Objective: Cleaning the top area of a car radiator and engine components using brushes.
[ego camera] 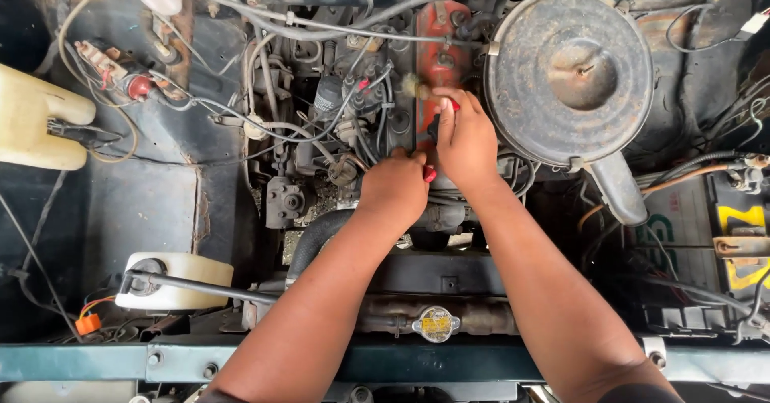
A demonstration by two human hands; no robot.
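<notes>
Seen from above, an open engine bay. The right hand, fingers clamped on a small red-handled brush with pale bristles, works its tip against the rusty red metal valve cover at twelve o'clock. The left hand, fingers curled together (what they grip is hidden), braces just beside it at seven o'clock. Short, light strokes away from the thin wires would likely serve best. A yellow-and-black battery label lies at three o'clock; a round yellow radiator cap at six.
</notes>
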